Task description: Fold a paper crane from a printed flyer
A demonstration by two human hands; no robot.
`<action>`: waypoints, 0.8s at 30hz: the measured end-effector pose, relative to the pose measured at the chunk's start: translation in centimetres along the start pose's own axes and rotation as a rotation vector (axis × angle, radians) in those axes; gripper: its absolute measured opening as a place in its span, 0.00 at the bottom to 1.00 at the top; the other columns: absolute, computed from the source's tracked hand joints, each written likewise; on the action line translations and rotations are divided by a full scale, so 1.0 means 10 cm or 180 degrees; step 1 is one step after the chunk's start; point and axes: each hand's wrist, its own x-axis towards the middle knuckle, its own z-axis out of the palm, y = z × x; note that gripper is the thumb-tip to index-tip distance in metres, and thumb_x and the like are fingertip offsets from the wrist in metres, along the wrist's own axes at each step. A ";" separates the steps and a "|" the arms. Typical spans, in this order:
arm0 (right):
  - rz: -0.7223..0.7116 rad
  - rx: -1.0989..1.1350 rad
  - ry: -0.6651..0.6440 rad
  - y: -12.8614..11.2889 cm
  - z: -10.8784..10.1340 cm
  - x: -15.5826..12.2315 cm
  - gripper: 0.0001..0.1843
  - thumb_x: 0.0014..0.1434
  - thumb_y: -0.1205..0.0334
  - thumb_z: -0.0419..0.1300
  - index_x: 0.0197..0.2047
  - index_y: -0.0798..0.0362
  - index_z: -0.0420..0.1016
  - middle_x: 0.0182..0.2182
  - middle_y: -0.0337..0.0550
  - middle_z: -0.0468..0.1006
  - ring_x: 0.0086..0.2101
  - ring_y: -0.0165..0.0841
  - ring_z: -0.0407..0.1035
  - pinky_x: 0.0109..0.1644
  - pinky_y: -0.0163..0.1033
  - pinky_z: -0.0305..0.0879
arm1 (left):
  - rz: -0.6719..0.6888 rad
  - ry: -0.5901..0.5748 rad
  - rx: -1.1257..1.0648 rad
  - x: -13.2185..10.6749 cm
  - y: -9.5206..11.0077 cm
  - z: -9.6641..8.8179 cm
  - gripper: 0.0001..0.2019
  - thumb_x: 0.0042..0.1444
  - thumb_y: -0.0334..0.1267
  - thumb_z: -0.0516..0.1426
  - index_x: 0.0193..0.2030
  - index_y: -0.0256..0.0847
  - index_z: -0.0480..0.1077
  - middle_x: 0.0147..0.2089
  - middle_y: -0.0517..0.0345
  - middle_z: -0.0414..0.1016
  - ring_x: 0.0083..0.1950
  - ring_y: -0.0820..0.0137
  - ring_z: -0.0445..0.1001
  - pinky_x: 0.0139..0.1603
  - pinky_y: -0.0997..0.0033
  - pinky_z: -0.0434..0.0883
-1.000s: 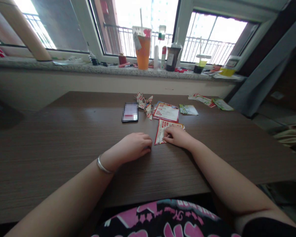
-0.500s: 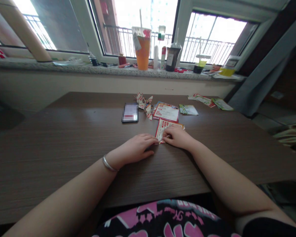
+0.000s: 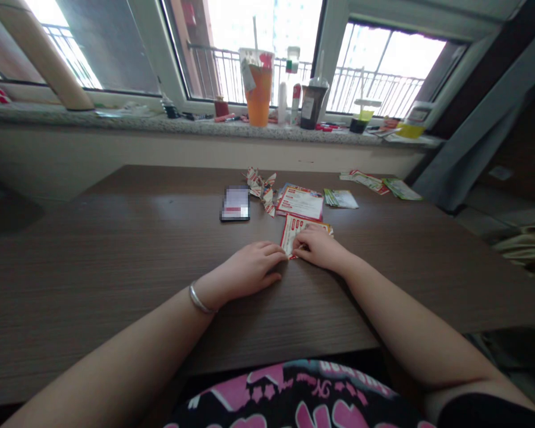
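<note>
A printed sheet [image 3: 289, 230], white with red edges and red headings, lies on the table before me. My right hand [image 3: 320, 246] rests over its right part, the fingers curled and pinching near its lower edge. What exactly sits between those fingertips is hard to make out. Flat on the table, with fingers stretched out, my left hand [image 3: 254, 264] touches the sheet's lower left corner with its fingertips. Just beyond lies a similar printed stack [image 3: 301, 202], partly overlapped by the near sheet.
A phone [image 3: 235, 204] lies left of some folded striped paper pieces [image 3: 262, 189]. Green-and-white cards [image 3: 341, 198] lie to the right, with more slips [image 3: 370, 181] farther back. Along the windowsill [image 3: 196, 125] stand an orange drink cup [image 3: 259, 89], a dark cup [image 3: 312, 104] and bottles.
My left hand has slid slightly right along the sheet's lower corner. My right hand has shifted slightly left. The other things have stayed in place.
</note>
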 end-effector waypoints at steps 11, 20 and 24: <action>-0.0456 0.0368 -0.0127 -0.13 -0.16 -0.07 0.05 0.57 0.62 0.60 0.30 0.53 0.73 0.29 0.38 0.78 0.34 0.31 0.69 0.53 0.42 0.54 | -0.0156 0.0018 -0.0316 -0.03 -0.12 0.01 0.16 0.57 0.38 0.57 0.52 0.42 0.67 0.57 0.52 0.69 0.58 0.63 0.66 0.61 0.61 0.62; -0.0025 0.0461 -0.0159 -0.06 -0.07 -0.04 0.07 0.58 0.61 0.59 0.30 0.54 0.74 0.28 0.41 0.77 0.32 0.32 0.67 0.39 0.36 0.58 | -0.0158 -0.0169 0.0063 -0.05 -0.07 -0.10 0.13 0.60 0.37 0.53 0.50 0.40 0.71 0.52 0.52 0.73 0.53 0.64 0.71 0.57 0.64 0.66; 0.0111 0.0243 -0.0016 -0.04 -0.02 -0.02 0.08 0.57 0.59 0.60 0.29 0.53 0.74 0.28 0.41 0.76 0.34 0.33 0.67 0.41 0.37 0.58 | -0.0120 -0.0160 0.0365 -0.03 -0.04 -0.11 0.12 0.61 0.38 0.52 0.46 0.39 0.74 0.45 0.52 0.75 0.48 0.64 0.73 0.52 0.64 0.68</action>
